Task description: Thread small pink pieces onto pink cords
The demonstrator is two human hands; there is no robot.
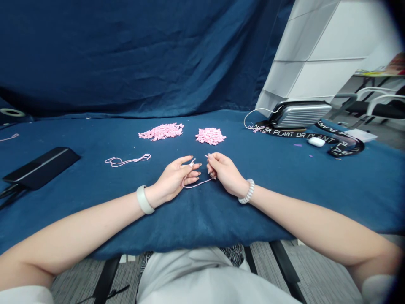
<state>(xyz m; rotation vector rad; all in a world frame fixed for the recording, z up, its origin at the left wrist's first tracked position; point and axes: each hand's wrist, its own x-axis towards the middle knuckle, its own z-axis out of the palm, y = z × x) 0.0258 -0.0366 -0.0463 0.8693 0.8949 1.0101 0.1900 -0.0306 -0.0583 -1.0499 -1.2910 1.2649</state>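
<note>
A thin pink cord sags in a loop between my two hands, just above the blue cloth. My left hand, with a pale bangle at the wrist, pinches one end between thumb and index finger while the other fingers stay apart. My right hand, wearing a beaded bracelet, pinches the other end, its short tip poking up past the thumb. Beyond the hands lie two piles of small pink pieces, a wider pile and a rounder pile. Left of my left hand rests a folded length of pink cord.
On the left lies a black flat device with cables. To the right are a silver ridged case with a white cable, a black lettered lanyard and a white earbud case. Blue cloth hangs behind the table.
</note>
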